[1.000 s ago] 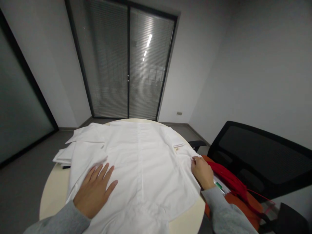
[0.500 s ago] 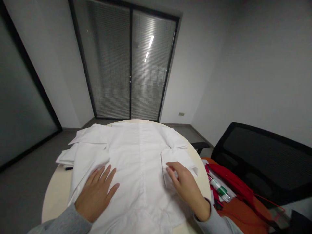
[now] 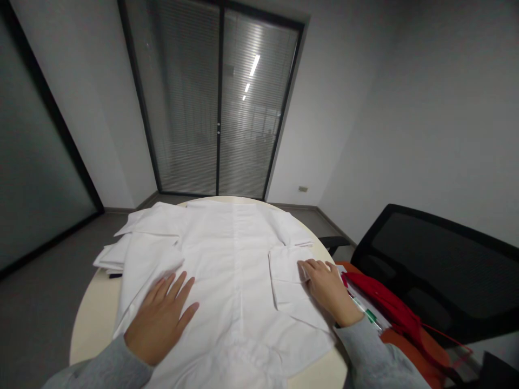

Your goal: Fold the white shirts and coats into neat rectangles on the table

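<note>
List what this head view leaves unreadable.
Head view: small dark object under the folded white cloths, mostly covered, too small to identify.
Head view: green-and-white pen-like item, partly behind the grey sleeve.
Head view: grip of the right hand on the white cotton shirt; the palm side is hidden.

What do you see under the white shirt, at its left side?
Under the white shirt the round table shows at the edges. At the left, folded white cloth and a small dark thing stick out. Anything else below is covered.

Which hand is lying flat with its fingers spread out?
The left hand, on the white shirt; the right hand has fingers together on the folded sleeve.
</note>
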{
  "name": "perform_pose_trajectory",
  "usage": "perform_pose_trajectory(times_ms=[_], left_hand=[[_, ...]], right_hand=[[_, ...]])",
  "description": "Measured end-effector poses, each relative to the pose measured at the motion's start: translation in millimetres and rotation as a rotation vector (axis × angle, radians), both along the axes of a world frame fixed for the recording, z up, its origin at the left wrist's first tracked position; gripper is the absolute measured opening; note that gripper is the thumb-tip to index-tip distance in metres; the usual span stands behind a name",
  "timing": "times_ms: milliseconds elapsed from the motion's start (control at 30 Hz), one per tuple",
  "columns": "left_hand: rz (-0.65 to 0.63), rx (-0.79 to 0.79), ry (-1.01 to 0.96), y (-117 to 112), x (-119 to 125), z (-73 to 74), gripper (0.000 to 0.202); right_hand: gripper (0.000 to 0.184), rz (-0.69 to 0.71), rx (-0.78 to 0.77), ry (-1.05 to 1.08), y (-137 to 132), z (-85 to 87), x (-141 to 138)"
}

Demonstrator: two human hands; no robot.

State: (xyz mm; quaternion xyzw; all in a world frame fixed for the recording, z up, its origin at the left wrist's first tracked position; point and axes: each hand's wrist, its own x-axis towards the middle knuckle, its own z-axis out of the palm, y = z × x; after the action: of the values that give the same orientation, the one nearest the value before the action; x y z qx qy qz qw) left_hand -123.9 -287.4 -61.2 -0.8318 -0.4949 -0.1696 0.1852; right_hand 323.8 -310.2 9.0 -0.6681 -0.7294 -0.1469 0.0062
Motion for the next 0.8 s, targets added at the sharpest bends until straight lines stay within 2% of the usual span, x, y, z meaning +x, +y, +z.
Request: perform_pose_trajectory(times_ms=[100,200,367,500,600,667,733,800], left_hand=[[-0.007,0.003,-0.019,0.0,-0.7,-2.0,0.054],[-0.012,0.01,-0.044,-0.2,-1.1,-3.7,0.053],[-0.029,0.039,-0.055,-0.8,-1.3,-3.4,0.051],[-0.033,0.063,-0.069,-1.1,-2.0,-4.5,0.049],[-0.037,0.082,-0.076,-1.3,-2.6,-6.0,0.048],[-0.042,0.083,-0.084,-1.7,-2.6,-5.8,0.047],[-0.046,0.087,-0.088,-2.3,-2.5,-4.2,0.047],[-0.047,0.092,-0.084,-3.2,-2.4,-1.6,0.046]], right_hand=[[0.031,-0.023,-0.077,0.036,10.4,16.3,4.4],[0.026,-0.009,-0.096,0.126,25.6,46.6,-7.2],[0.02,0.003,-0.149,0.219,77.1,99.4,-54.7],[0.026,0.045,-0.083,0.285,134.9,124.5,-104.1],[0.035,0.112,-0.04,0.374,168.7,131.4,-147.3],[0.036,0.222,-0.064,0.441,178.8,128.7,-175.0],[0.035,0.365,-0.118,0.494,177.5,121.5,-195.5],[0.045,0.501,-0.14,0.535,166.7,112.4,-202.7]])
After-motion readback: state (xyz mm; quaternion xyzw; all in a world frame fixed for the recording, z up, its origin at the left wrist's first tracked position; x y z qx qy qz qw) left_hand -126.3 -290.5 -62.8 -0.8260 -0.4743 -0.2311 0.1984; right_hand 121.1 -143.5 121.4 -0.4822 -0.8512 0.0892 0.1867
